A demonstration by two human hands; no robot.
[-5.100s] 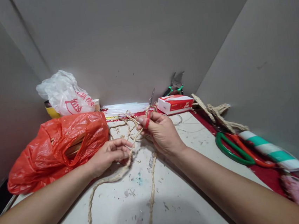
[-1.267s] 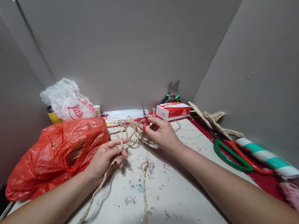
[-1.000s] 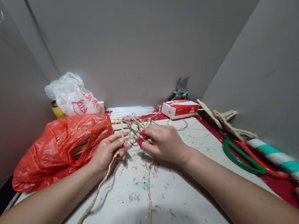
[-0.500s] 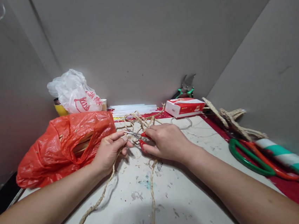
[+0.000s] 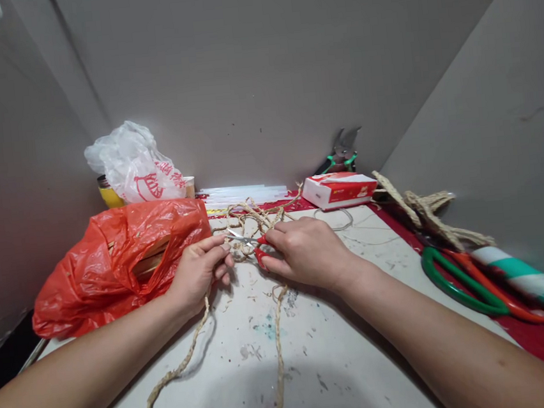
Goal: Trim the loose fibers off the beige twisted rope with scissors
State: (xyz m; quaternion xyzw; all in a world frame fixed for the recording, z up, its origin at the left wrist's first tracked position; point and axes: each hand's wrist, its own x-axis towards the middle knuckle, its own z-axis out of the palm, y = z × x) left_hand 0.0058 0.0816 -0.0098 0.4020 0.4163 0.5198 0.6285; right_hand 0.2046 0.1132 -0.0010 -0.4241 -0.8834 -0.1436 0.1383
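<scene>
My right hand point(image 5: 300, 249) grips the red handles of small scissors point(image 5: 241, 239), whose blades are parted and point left toward my left fingertips. With thumb and fingers closed, my left hand point(image 5: 200, 267) holds a braided straw rope point(image 5: 184, 366), which hangs from under the palm and runs to the front of the table. Behind the scissors lies a loose tangle of the same braided cord point(image 5: 254, 213). Another length of braid point(image 5: 279, 351) comes down the middle toward me, below my right hand. The bit of rope at my left fingertips is too small to make out clearly.
On the left sits a red plastic bag point(image 5: 90, 266) with wooden strips, a white bag point(image 5: 136, 166) behind it. Clear sticks point(image 5: 247, 195), a red-and-white box point(image 5: 340, 189) and pruning shears point(image 5: 344, 149) line the back. Large scissors point(image 5: 468, 291) and a striped roll point(image 5: 534, 284) lie right.
The scissor blades have spread wider apart. My left hand has shifted very slightly left, and the camera view has moved a little. Both hands keep their grips.
</scene>
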